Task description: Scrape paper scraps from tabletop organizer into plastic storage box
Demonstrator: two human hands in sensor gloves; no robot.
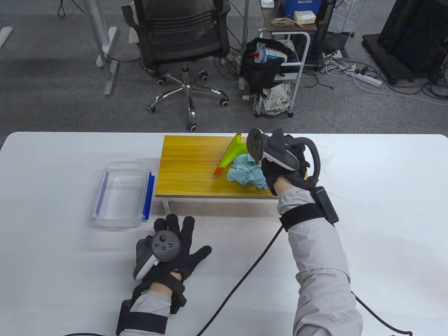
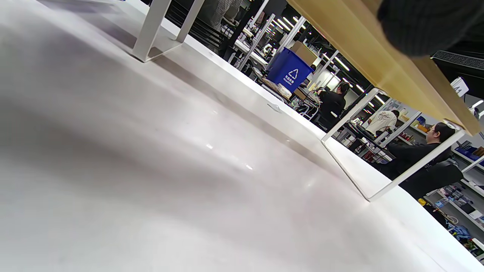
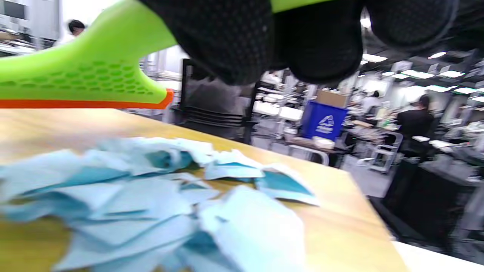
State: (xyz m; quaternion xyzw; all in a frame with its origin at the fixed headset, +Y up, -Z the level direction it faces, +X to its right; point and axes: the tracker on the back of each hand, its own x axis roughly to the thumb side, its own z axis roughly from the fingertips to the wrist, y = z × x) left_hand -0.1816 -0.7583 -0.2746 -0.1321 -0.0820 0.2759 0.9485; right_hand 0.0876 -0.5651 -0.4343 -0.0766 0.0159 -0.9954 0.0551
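A pile of light blue paper scraps [image 1: 246,174] lies on the wooden top of the tabletop organizer [image 1: 189,168], toward its right. My right hand [image 1: 280,168] grips a green scraper with an orange edge [image 1: 229,155], held over the organizer just left of and behind the scraps. In the right wrist view the scraper [image 3: 87,75] hangs above the scraps [image 3: 151,204], its edge just off the wood. The clear plastic storage box [image 1: 122,194] with blue clips stands left of the organizer. My left hand [image 1: 168,245] rests flat and empty on the white table, fingers spread, in front of the organizer.
The organizer stands on white metal legs [image 2: 151,34] on the white table [image 1: 385,210]. A black cable [image 1: 252,269] runs across the table between my arms. An office chair [image 1: 182,52] and a cart [image 1: 280,70] stand beyond the far edge.
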